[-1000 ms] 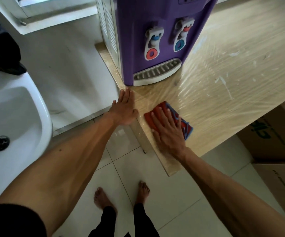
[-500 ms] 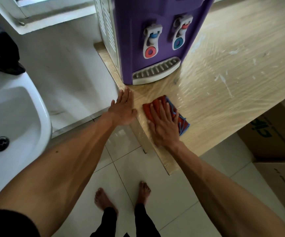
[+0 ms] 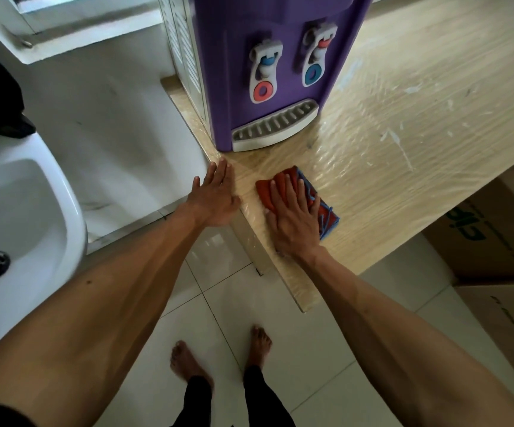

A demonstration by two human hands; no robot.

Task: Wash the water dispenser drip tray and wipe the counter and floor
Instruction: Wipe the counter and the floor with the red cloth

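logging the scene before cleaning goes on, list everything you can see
counter: one, light wood, right
water dispenser: one, purple, back of counter
taps: two, white with red and blue, dispenser front
drip tray: one, grey and white, dispenser foot
cloth: one, red with blue edge, counter's near corner
sink: one, white, left
boxes: two, brown, right, below counter
floor: one, white tiles, bottom
feet: two, bare, on floor
left hand: one, flat at counter's left edge
right hand: one, flat on cloth
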